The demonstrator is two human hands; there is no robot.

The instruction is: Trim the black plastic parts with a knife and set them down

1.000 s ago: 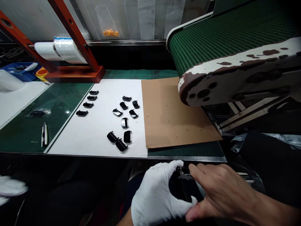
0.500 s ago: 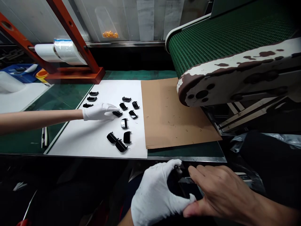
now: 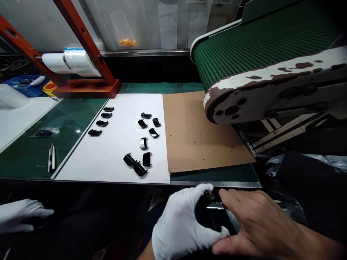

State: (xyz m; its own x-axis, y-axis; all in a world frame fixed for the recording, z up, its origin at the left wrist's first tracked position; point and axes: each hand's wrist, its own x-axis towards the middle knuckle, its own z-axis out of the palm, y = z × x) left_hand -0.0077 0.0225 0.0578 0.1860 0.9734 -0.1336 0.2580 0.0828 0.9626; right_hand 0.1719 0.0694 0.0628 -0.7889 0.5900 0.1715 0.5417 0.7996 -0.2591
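My left hand point(image 3: 184, 220), in a white glove, is at the bottom middle, below the table edge. Its thumb and fingers curve around a small black plastic part point(image 3: 209, 198), mostly dark against the background. My bare right hand point(image 3: 252, 222) is closed just to the right, its thumb meeting my gloved thumb. By its fingertips a thin silver blade point(image 3: 215, 206) of a knife points toward the black part; the handle is mostly hidden by the hand.
On the white sheet point(image 3: 116, 144) lie several black plastic parts point(image 3: 140, 168). Beside it is brown cardboard point(image 3: 200, 144) with small shavings. A conveyor point(image 3: 260, 68) overhangs the right. A utility knife point(image 3: 51, 157) lies left. A co-worker's gloved hand point(image 3: 24, 215) is lower left.
The co-worker's gloved hand has withdrawn from the white sheet to the lower left. One more black part now sits in the left column there. My hands have barely shifted.
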